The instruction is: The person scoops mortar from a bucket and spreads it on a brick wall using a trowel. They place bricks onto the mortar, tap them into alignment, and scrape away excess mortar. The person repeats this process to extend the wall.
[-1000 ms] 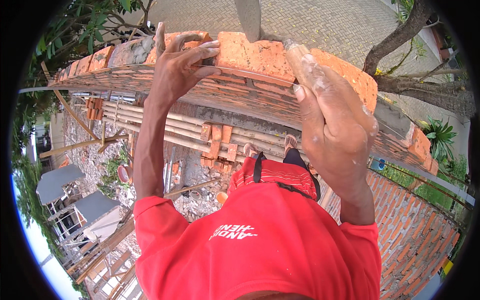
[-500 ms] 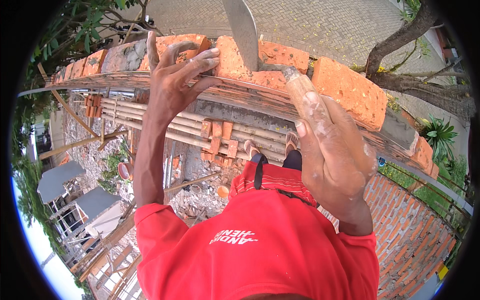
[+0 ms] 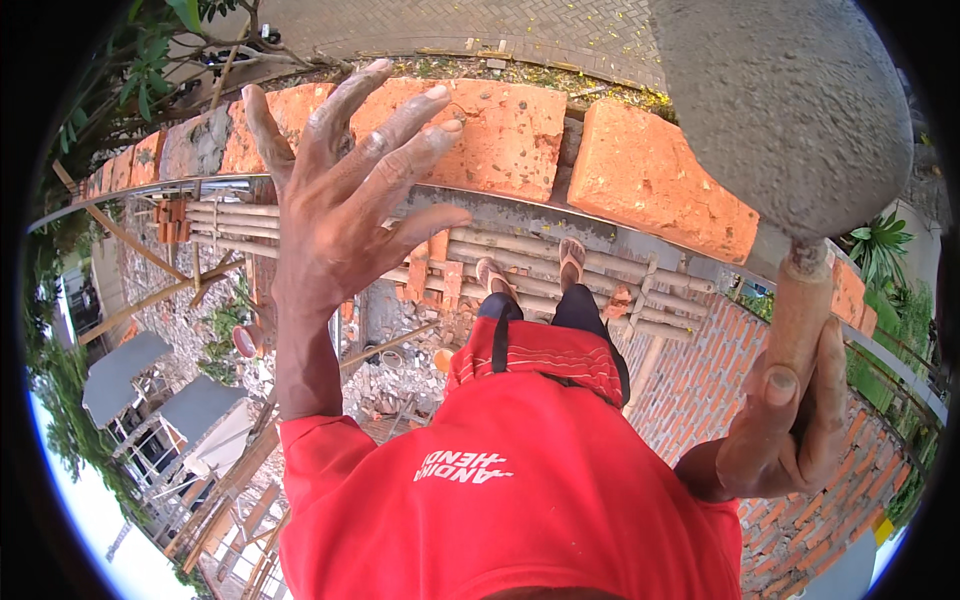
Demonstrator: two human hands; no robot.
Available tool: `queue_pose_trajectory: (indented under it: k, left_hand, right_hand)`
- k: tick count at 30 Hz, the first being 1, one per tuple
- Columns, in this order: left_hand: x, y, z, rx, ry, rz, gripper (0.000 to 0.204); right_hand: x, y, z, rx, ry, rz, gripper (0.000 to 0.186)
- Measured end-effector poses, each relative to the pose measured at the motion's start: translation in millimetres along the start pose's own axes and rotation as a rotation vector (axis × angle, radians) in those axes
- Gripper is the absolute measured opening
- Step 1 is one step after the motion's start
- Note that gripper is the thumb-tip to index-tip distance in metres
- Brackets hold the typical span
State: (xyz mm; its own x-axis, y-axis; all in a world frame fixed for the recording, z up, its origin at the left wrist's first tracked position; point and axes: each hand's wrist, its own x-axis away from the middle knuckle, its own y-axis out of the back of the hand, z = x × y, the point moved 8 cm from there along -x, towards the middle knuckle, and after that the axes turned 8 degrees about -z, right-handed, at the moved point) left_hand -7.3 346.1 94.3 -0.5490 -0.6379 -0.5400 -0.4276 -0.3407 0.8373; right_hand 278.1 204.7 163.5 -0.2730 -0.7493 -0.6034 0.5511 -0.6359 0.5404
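Note:
My right hand (image 3: 790, 430) is wrapped round the wooden handle of a trowel (image 3: 790, 110), whose broad grey blade points up and away at the upper right, with mortar-like grit on it. My left hand (image 3: 350, 185) is raised with its fingers spread, over or against a brick (image 3: 500, 135) on top of the wall; whether the fingertips touch it I cannot tell. To the right, across a narrow gap, lies another orange brick (image 3: 655, 180). Both hands have pale dried smears on them.
More bricks (image 3: 195, 145) run along the wall top to the left. Below are bamboo poles (image 3: 600, 270) under my feet, with loose bricks (image 3: 437, 265) on them. Rubble (image 3: 400, 375) lies farther down. A tree (image 3: 150, 70) reaches in at the upper left, and paving (image 3: 420, 30) stretches beyond the wall.
My right hand has swung the trowel off the bricks, down and to the right, turning its blade flat to view. My left hand's fingers have spread wider.

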Motion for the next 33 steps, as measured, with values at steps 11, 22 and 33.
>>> queue_pose_trajectory:
  k: [11, 22, 33]
  left_hand:
    - [6, -8, 15, -0.049, 0.235, 0.060, 0.063]
    - [17, -12, 30, 0.014, 0.190, -0.011, 0.061]
    - [36, -7, 48, -0.048, 0.221, -0.148, 0.064]
  right_hand:
    - [-7, -61, 28, -0.125, 0.119, 0.195, 0.036]
    - [-14, -88, 45, -0.219, 0.099, 0.294, 0.035]
    - [-12, -102, 62, -0.291, 0.200, 0.194, 0.036]
